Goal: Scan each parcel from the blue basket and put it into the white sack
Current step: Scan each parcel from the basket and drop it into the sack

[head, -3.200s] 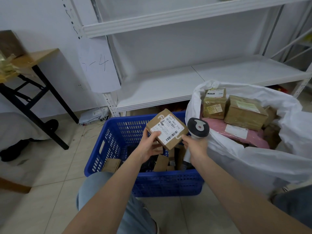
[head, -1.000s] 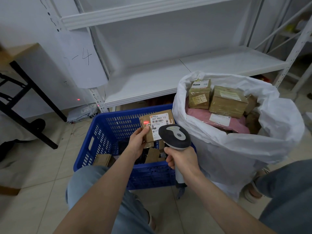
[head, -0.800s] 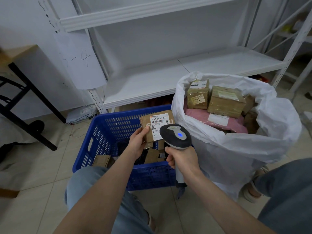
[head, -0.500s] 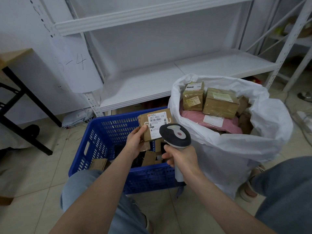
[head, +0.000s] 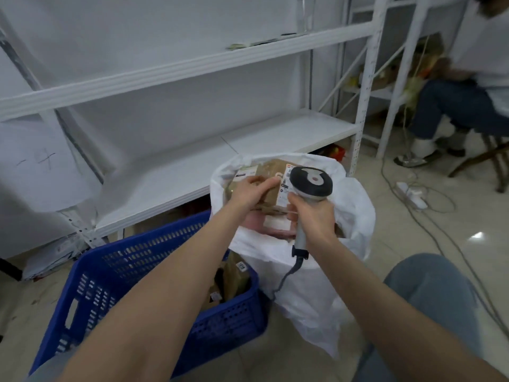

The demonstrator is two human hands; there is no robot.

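One parcel (head: 272,195) is held by the left hand (head: 249,193), with the fingers curled over its top face; the thumb side is hidden. It is located at centre frame, inside the mouth of the sack (head: 316,285), above a pink mailer (head: 256,226).

Key relation: the parcel sits directly under the left fingers and the sack contents directly below it. The release path is judged straight down, with no sideways travel needed. The long axis appears to run left-right across the frame, but this is blurred and not certain. Whether the parcel rests on the load beneath cannot be told.

The right hand (head: 311,216) is wrapped round the handle of the scanner (head: 311,181), whose head is just right of the parcel. That hand is occupied, so the release is left to the left hand.

The basket (head: 115,260) lies at lower left, well apart, and more boxes (head: 234,274) are seen inside it.
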